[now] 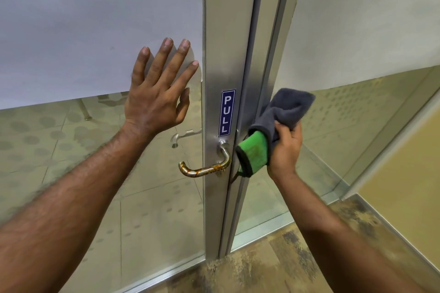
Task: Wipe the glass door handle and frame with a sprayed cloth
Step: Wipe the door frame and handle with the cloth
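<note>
Door handle [206, 167], a curved metal lever with rusty brown streaks, juts leftward from the brushed aluminium frame [226, 43] in the middle of the head view, just below a blue PULL sticker [226, 113]. The left hand [158, 93] lies flat against the glass door [95, 19] to the left of the frame, fingers spread wide and holding nothing; its palm overlaps the lower edge of the frosted white panel, above the handle. The right hand [285, 147] is curled tight around a cloth [276, 123], grey on one face and green on the other with a dark hem. That cloth sits at the right edge of the frame, level with the handle and just beside it; the green flap hangs near the lever's base. A mottled brown floor [273, 264] runs beneath.
</note>
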Demonstrator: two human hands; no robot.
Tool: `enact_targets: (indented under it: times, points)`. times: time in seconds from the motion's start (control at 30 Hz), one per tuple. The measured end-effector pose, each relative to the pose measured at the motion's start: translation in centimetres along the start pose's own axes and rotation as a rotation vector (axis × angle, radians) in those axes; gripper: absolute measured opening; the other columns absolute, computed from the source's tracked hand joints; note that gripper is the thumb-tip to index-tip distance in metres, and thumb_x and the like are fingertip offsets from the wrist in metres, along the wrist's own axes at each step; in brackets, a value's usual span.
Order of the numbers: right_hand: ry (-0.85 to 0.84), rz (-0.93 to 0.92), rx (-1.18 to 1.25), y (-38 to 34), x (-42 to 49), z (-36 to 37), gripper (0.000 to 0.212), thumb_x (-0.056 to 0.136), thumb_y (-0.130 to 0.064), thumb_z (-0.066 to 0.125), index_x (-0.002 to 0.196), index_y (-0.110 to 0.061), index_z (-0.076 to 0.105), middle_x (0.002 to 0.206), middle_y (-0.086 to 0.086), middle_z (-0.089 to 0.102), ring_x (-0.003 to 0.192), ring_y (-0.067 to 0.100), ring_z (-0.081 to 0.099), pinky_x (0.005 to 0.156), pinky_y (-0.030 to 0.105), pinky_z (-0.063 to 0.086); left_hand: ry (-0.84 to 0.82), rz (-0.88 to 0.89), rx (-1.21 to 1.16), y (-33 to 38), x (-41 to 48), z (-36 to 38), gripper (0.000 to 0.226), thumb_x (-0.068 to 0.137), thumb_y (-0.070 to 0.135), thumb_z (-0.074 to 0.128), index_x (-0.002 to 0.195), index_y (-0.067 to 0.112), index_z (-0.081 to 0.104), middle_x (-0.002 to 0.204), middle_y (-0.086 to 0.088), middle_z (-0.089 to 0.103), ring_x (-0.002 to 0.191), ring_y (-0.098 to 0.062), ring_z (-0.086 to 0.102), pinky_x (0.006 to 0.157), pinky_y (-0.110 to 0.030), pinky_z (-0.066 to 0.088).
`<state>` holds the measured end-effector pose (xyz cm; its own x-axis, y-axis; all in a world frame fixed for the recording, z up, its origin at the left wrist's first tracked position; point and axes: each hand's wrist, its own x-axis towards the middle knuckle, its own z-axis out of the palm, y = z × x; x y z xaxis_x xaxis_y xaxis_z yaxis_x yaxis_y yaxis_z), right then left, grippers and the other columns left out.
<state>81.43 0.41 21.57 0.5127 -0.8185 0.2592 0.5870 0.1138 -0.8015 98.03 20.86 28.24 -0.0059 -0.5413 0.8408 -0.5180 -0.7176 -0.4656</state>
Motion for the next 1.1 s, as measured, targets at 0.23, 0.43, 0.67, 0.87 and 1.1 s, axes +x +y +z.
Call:
enact_targets:
  times: [0.23,0.43,0.67,0.87,1.1]
  points:
    - [-0.023,0.406,0.238,1.2,-1.5,-4.0,0.032,0.070,-0.033,0.068,0.096,-0.015,0.069,0.076,0.004,0.069,0.070,0.018,0.067,0.066,0.025,0.057,-0.013,-0.004,0.003,0.2,-0.2,0.0,0.059,0.100,0.033,0.048,0.156,0.016,0.040,0.164,-0.015,0.027,0.150,-0.040,0.025,0.124,-0.050,0.000]
    - [0.022,0.605,0.188,2.0,-3.4,-5.9,0.056,0.099,-0.024,0.038,0.056,-0.018,0.073,0.060,0.002,0.067,0.057,0.017,0.066,0.058,0.022,0.056,-0.014,-0.006,0.004,0.2,0.0,-0.1,0.059,0.100,0.032,0.047,0.156,0.016,0.039,0.164,-0.016,0.027,0.150,-0.040,0.026,0.123,-0.051,0.001]
    - [-0.027,0.695,0.164,4.3,-4.8,-7.0,0.027,0.078,-0.034,0.058,0.091,-0.016,0.071,0.084,0.011,0.069,0.083,0.028,0.064,0.087,0.039,0.050,-0.015,-0.016,-0.020,0.2,-0.1,-0.2,0.058,0.099,0.030,0.049,0.155,0.017,0.042,0.164,-0.015,0.028,0.151,-0.039,0.026,0.123,-0.052,0.004]
    - [-0.118,0.647,0.038,5.5,-4.7,-7.2,0.027,0.084,-0.020,0.057,0.111,-0.019,0.064,0.091,0.008,0.069,0.085,0.026,0.064,0.080,0.039,0.052,-0.057,-0.079,-0.073,1.4,-1.4,-0.2,0.064,0.097,0.030,0.052,0.158,0.019,0.037,0.165,-0.015,0.026,0.152,-0.039,0.022,0.124,-0.049,-0.002]
    - [-0.258,0.317,-0.304,7.1,-4.8,-4.4,0.036,0.089,-0.007,0.055,0.123,-0.020,0.057,0.121,0.014,0.061,0.102,0.021,0.066,0.079,0.027,0.057,-0.086,-0.039,-0.023,2.5,-4.3,0.7,0.066,0.098,0.033,0.050,0.160,0.021,0.031,0.166,-0.012,0.026,0.151,-0.037,0.022,0.123,-0.051,-0.003]
